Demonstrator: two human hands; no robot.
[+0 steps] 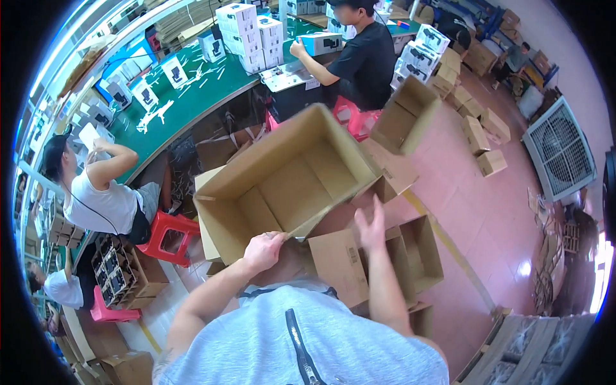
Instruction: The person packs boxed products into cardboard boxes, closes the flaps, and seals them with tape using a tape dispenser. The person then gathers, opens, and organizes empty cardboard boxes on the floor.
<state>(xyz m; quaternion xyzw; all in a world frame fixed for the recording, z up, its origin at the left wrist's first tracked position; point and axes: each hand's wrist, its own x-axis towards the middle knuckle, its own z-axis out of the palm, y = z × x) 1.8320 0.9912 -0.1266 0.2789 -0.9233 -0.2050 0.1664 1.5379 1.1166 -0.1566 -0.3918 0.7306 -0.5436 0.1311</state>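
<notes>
A large, open cardboard box is tilted in front of me, its bare inside facing up. My left hand is closed on the near rim of this box, around its lower right corner. To the right, my right hand is off the box with its fingers spread, holding nothing. Beneath my right forearm lie a brown carton flap and another open carton. The lower side of the large box is hidden from me.
A green worktable with white product boxes runs across the back left. Co-workers sit there on red stools. An open carton stands beyond the large box. A big fan and small cartons are at right.
</notes>
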